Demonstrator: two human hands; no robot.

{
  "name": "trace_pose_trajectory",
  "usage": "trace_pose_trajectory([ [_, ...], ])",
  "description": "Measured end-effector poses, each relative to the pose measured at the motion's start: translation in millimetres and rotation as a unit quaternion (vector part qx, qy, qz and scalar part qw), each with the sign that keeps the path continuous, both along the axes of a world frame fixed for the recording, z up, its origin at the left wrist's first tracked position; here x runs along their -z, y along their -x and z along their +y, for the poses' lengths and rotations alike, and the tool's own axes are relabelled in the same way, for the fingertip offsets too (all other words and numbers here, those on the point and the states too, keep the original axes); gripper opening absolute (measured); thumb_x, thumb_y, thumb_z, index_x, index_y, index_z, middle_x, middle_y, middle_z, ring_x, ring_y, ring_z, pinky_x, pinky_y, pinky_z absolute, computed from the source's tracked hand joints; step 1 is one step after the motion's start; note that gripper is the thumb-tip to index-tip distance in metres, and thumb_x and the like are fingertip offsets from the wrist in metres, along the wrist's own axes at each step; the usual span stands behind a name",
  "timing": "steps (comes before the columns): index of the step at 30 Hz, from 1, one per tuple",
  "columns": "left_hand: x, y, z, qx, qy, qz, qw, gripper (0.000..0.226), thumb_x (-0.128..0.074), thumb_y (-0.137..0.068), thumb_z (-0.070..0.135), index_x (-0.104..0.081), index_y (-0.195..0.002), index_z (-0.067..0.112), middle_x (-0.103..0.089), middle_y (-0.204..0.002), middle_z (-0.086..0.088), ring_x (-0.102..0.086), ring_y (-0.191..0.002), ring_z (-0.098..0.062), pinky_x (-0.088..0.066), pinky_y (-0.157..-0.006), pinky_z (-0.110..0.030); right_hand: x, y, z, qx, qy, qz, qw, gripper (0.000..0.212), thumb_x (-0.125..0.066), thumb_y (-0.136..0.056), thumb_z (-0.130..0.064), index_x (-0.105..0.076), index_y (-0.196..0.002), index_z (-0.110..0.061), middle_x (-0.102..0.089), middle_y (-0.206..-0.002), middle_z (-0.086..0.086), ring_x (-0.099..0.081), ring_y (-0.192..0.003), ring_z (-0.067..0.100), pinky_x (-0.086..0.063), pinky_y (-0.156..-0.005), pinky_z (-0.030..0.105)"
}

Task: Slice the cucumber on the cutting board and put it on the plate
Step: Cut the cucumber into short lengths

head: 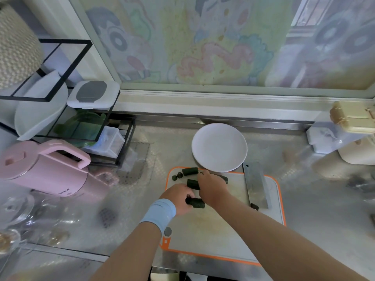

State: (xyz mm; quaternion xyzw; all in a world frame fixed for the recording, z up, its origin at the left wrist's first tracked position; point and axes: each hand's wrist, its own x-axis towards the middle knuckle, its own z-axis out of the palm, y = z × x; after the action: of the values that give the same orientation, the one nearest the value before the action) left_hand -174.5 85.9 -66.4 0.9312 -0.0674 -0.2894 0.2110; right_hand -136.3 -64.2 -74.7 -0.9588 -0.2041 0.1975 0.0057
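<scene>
Left hand (179, 196) pinches a dark cucumber chunk (196, 203) at frame centre.
Right hand (212, 187) curls over other chunks on the orange-rimmed cutting board (203, 236) (whether it grips one, I cannot tell). Cutting looks done, with the steel cleaver (256, 182) lying flat, so transfer is the step in hand. Next, lift the stubby, slick cylinders onto the smooth white plate (219, 147) just above the board.

Your two hands meet close together, forearms stretched forward.
Your left hand (179, 197), blue wristband (160, 213) at the wrist, pinches a cucumber piece (195, 203); your right hand (212, 188) lies palm down, fingers (204, 175) bent, grip hidden.
</scene>
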Motion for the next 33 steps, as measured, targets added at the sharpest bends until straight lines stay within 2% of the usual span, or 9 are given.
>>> trace_pose_trajectory([
  [4,2.7,-1.0,-14.6,0.017,0.012,0.006,1.0,0.029,-0.062,-0.077,0.022,-0.067,-0.103,0.032,-0.058,-0.102,0.012,-0.055,-0.085,-0.009,-0.047,-0.079,-0.023,0.7,8.0,-24.2,0.041,-0.034,0.016,0.998,0.018,-0.056,-0.087,-0.013,-0.053,-0.104,-0.014,-0.053,-0.111,0.004,-0.061,-0.083,0.022,-0.051,-0.066,0.03],
  [7,2.8,-1.6,-22.1,0.05,0.003,0.022,0.998,0.033,-0.062,-0.076,0.019,-0.066,-0.106,0.031,-0.059,-0.106,0.011,-0.052,-0.084,-0.008,-0.043,-0.077,-0.021,1.8,11.3,-40.0,0.04,-0.041,0.03,0.998,0.018,-0.058,-0.087,-0.017,-0.054,-0.104,-0.016,-0.054,-0.108,0.002,-0.06,-0.08,0.02,-0.051,-0.067,0.029],
  [13,-1.6,-14.4,-45.5,0.058,0.0,0.017,0.998,0.033,-0.062,-0.076,0.02,-0.065,-0.106,0.034,-0.06,-0.109,0.011,-0.056,-0.094,-0.012,-0.046,-0.085,-0.025,-7.8,-0.6,-96.8,0.023,-0.05,0.055,0.997,0.038,-0.057,-0.079,-0.021,-0.06,-0.117,-0.02,-0.053,-0.117,-0.002,-0.059,-0.101,0.022,-0.047,-0.073,0.03],
  [16,-1.1,-20.7,-62.6,0.073,-0.002,0.01,0.997,0.033,-0.061,-0.078,0.02,-0.063,-0.108,0.034,-0.06,-0.111,0.01,-0.056,-0.096,-0.013,-0.047,-0.086,-0.027,-16.5,-11.0,-132.0,0.051,-0.013,0.029,0.998,0.029,-0.055,-0.075,-0.022,-0.065,-0.102,-0.026,-0.05,-0.107,-0.006,-0.06,-0.084,0.019,-0.048,-0.066,0.03],
  [18,0.8,-22.8,-72.8,0.074,-0.003,0.004,0.997,0.033,-0.061,-0.079,0.019,-0.063,-0.109,0.032,-0.06,-0.112,0.008,-0.057,-0.096,-0.015,-0.047,-0.087,-0.028,-17.1,-16.4,-146.6,0.094,-0.019,0.019,0.995,0.028,-0.056,-0.075,-0.023,-0.064,-0.101,-0.028,-0.048,-0.103,-0.007,-0.059,-0.078,0.018,-0.053,-0.066,0.031],
  [22,5.0,-21.9,-83.4,0.081,-0.01,-0.014,0.997,0.03,-0.06,-0.082,0.018,-0.063,-0.109,0.03,-0.058,-0.111,0.006,-0.057,-0.095,-0.016,-0.047,-0.085,-0.027,-9.7,-21.4,-143.5,0.106,-0.041,0.026,0.993,0.027,-0.056,-0.083,-0.018,-0.064,-0.108,-0.022,-0.048,-0.105,-0.004,-0.057,-0.081,0.019,-0.045,-0.061,0.026],
  [26,10.2,-17.8,-77.8,0.082,-0.02,-0.026,0.996,0.027,-0.059,-0.082,0.018,-0.062,-0.107,0.03,-0.055,-0.11,0.006,-0.056,-0.094,-0.016,-0.048,-0.086,-0.028,6.8,-22.0,-130.6,0.126,-0.061,-0.005,0.99,0.046,-0.052,-0.087,-0.008,-0.056,-0.13,-0.023,-0.051,-0.123,0.003,-0.058,-0.098,0.026,-0.043,-0.074,0.03],
  [29,12.6,-14.0,-71.9,0.074,-0.024,-0.033,0.996,0.025,-0.06,-0.083,0.019,-0.062,-0.105,0.029,-0.054,-0.109,0.006,-0.056,-0.093,-0.016,-0.049,-0.085,-0.029,8.6,-17.8,-132.9,0.136,-0.093,-0.007,0.986,0.053,-0.055,-0.086,-0.011,-0.05,-0.137,-0.026,-0.048,-0.126,0.002,-0.056,-0.101,0.025,-0.046,-0.08,0.03],
  [33,14.1,-6.8,-71.5,0.061,-0.021,-0.041,0.997,0.026,-0.062,-0.084,0.021,-0.06,-0.108,0.029,-0.052,-0.108,0.008,-0.054,-0.094,-0.014,-0.048,-0.087,-0.028,0.4,7.4,-135.0,0.218,-0.108,-0.036,0.969,0.049,-0.062,-0.084,-0.03,-0.044,-0.128,-0.017,-0.044,-0.121,0.005,-0.056,-0.096,0.026,-0.045,-0.068,0.031],
])
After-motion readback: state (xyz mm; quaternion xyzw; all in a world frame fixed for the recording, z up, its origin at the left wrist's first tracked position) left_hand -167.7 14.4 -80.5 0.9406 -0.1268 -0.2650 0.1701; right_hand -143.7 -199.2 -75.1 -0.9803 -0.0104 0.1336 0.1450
